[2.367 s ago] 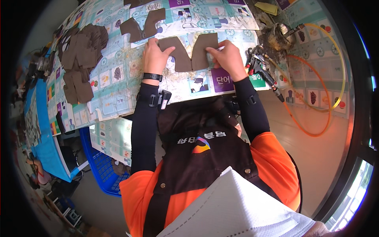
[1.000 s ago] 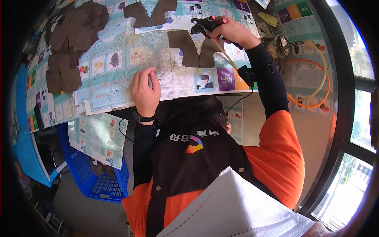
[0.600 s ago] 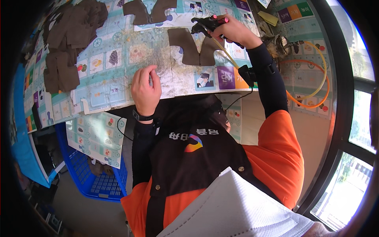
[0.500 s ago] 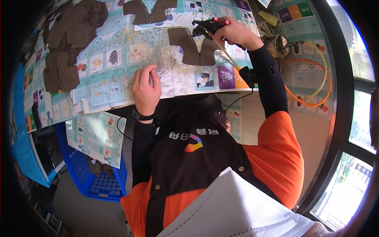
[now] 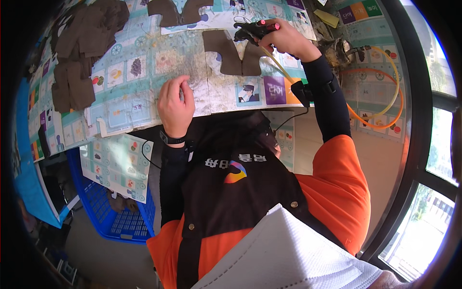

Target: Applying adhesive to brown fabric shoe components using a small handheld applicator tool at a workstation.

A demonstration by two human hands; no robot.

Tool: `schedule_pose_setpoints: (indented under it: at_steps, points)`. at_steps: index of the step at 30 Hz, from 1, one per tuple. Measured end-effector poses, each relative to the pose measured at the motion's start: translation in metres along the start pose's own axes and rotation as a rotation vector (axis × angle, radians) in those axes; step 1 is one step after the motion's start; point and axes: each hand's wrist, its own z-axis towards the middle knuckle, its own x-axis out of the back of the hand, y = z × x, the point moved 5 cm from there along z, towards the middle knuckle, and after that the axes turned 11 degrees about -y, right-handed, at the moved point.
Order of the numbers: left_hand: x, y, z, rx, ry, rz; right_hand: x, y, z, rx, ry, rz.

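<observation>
A brown piece [image 5: 233, 63] lies between the curled left hand [image 5: 176, 106] and the right hand [image 5: 288, 39] gripping a spray gun [image 5: 252, 33].

My desk [image 5: 192, 62] covered in printed pastel sheets [image 5: 118, 115] at 11 o'clock, bright daylight through dark-framed windows [image 5: 418, 231] at 4 o'clock, picture-printed sheeting [image 5: 368, 94] at 2 o'clock, grey floor [image 5: 103, 257] at 8 o'clock

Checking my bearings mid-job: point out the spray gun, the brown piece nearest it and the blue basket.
Spray gun [image 5: 252, 32]: head view, on its black body.
Brown piece [image 5: 233, 63]: head view, left half, beside the notch's lower end.
Blue basket [image 5: 93, 201]: head view, slatted side wall.
</observation>
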Motion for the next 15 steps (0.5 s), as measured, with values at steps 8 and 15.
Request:
schedule_pose_setpoints:
  at_steps: [8, 15]
  points:
    - [-0.001, -0.002, -0.002, -0.006, -0.002, 0.011, -0.005, -0.012, -0.017, -0.081, -0.024, 0.064]
    - [-0.002, -0.001, 0.000, 0.005, -0.015, -0.004, -0.009, -0.016, -0.031, -0.139, -0.102, 0.117]
